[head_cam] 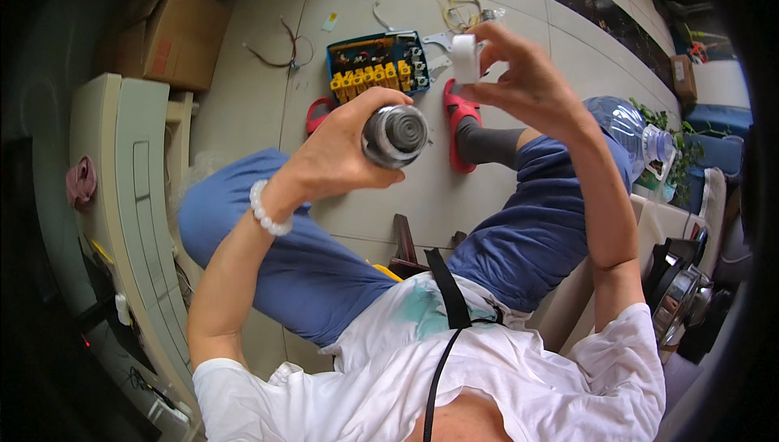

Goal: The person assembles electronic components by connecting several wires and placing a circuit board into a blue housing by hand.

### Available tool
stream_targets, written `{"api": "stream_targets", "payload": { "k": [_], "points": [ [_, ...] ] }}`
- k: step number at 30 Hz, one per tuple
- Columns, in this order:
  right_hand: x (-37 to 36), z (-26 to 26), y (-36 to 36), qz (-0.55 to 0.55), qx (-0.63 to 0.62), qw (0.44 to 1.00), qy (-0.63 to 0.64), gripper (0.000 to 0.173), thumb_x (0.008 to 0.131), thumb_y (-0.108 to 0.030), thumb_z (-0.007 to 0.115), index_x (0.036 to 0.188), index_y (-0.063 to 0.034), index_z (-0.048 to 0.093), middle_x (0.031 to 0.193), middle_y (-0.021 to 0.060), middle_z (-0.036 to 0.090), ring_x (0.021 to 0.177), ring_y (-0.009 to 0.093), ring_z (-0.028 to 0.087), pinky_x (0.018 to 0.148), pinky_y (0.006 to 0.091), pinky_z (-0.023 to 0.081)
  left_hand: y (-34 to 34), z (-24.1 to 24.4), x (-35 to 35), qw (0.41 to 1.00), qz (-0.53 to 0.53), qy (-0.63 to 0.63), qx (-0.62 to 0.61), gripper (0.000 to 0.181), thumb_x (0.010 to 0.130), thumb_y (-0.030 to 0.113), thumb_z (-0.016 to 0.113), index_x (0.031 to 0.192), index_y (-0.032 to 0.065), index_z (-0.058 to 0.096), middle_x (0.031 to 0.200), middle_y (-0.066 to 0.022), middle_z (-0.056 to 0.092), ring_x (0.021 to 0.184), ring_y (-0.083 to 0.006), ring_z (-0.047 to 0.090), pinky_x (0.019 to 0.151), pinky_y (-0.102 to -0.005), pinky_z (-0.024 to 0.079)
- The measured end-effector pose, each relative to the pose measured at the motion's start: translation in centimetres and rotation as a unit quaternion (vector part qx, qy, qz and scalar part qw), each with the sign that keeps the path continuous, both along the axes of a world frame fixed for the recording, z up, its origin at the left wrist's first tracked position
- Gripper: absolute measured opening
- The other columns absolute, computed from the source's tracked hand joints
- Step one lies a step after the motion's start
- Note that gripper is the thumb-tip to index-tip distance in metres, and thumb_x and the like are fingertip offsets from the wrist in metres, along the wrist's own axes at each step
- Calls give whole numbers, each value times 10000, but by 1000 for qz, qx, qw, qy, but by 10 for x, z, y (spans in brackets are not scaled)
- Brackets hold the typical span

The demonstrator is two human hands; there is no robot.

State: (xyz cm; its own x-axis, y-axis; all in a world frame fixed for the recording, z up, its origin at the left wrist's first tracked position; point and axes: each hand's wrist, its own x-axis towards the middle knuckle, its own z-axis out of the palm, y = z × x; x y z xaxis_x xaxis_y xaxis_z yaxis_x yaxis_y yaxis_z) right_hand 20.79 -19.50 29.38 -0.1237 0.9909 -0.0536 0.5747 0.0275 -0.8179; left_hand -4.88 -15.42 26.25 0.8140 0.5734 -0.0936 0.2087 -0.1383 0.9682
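Note:
My left hand [331, 143], with a white bead bracelet [266, 213] at the wrist, grips a dark cylindrical object [398, 137]. Its round end faces up towards me and shows concentric rings inside a silvery rim; I cannot tell exactly what it is. Higher and to the right, my right hand [526, 80] pinches a short white cylindrical piece [465, 58], like a cap or a small roll, between thumb and fingers. The two held things are apart. Below them on the floor lies a blue tray [328, 58] holding several yellow parts [365, 81] and dark components.
Flat metal brackets [438, 66] and tangled yellow wires [453, 13] lie beyond the tray, with a brown cable [286, 55] to its left. A cardboard box [188, 40] and a pale cabinet [143, 198] stand left. Right are a clear water jug [614, 122] and a plant [691, 143].

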Motion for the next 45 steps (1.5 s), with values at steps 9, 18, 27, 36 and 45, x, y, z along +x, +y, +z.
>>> {"api": "stream_targets", "payload": {
  "k": [9, 18, 27, 36, 45],
  "points": [
    [-6, -5, 0, 90, -119, 988, 39, 561, 715, -99, 704, 1234, -17, 506, 843, 114, 628, 723, 185, 596, 671, 324, 470, -11, 17, 11, 995, -23, -101, 14, 671, 505, 41, 822, 1116, 114, 553, 1425, -136, 364, 1325, -303, 364, 1048, -380, 337],
    [-15, -2, 1, 192, -165, 967, 26, 604, 724, -38, 702, 1295, -72, 507, 1003, 108, 632, 771, 198, 620, 694, 315, 496, -10, 21, 14, 993, -52, -102, 9, 653, 514, 37, 801, 1108, 94, 535, 1387, -143, 417, 1298, -312, 407, 1047, -397, 348],
    [-13, -26, 5, 123, -131, 974, 137, 505, 756, -48, 646, 1252, -29, 553, 1087, 84, 628, 779, 109, 597, 690, 268, 505, -9, 16, 11, 992, -5, -91, 92, 650, 514, 70, 816, 1100, 93, 537, 1357, -136, 443, 1245, -300, 454, 1003, -365, 378],
    [6, -18, 19, -196, -196, 935, 222, 261, 863, -224, 584, 1012, -12, 610, 942, 82, 593, 639, 105, 529, 526, 228, 447, -9, 11, 11, 984, 48, -45, 165, 621, 522, 73, 812, 1077, 84, 533, 1344, -154, 448, 1218, -327, 479, 989, -376, 400],
    [-27, 25, -10, -27, -40, 914, 402, 290, 804, 129, 456, 1069, 56, 549, 1032, 139, 552, 905, 201, 652, 845, 303, 564, -8, 5, 11, 983, 64, -11, 173, 657, 520, 94, 819, 1105, 78, 520, 1341, -152, 441, 1214, -328, 477, 999, -386, 399]
  ]
}}
